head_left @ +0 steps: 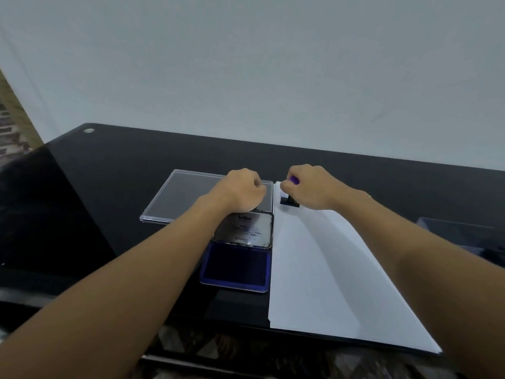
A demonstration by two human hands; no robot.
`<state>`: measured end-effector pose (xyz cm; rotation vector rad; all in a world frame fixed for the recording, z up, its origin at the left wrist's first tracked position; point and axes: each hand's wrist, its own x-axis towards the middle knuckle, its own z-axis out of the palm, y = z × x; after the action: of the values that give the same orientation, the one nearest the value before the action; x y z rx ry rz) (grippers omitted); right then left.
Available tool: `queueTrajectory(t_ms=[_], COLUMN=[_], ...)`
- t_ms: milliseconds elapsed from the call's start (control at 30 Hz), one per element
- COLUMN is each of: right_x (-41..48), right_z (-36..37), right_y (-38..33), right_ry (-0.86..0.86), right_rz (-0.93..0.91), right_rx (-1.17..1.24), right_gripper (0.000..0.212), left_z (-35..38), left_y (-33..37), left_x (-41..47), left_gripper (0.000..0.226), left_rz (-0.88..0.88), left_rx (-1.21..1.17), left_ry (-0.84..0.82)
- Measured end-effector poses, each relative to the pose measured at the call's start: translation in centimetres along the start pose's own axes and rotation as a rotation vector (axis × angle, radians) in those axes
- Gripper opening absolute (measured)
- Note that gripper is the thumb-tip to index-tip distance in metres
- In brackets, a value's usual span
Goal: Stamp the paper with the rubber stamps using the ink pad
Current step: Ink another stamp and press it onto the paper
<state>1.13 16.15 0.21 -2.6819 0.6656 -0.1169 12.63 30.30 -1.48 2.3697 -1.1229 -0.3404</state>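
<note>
Plainly gripped the rubber stamp (290, 201) in the right hand (314, 187), fingers curled round its purple handle, black base down on the paper (328, 269) at its far left corner. Rested the curled left hand (240, 190) at the far edge of the ink pad (236, 265), on its raised lid (246, 231); could not tell whether clamped on anything.

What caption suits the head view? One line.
Right hand holds a purple-handled stamp on the paper beside the open ink pad.
</note>
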Motion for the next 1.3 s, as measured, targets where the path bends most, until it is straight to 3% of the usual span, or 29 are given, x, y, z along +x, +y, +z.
queueTrajectory(t_ms=[700, 1300], right_x=[-0.2, -0.9], right_z=[1.3, 2.5], right_y=[-0.4, -0.4], right_ry=[-0.011, 0.036], right_rz=[-0.024, 0.002], right_rx=[-0.046, 0.037], right_gripper=[0.022, 0.021], left_z=[0.7, 1.5], left_y=[-1.0, -1.7], left_x=[0.8, 1.2], left_gripper=[0.022, 0.028], left_rz=[0.031, 0.072], left_rx=[-0.001, 0.055], left_ry=[-0.008, 0.018])
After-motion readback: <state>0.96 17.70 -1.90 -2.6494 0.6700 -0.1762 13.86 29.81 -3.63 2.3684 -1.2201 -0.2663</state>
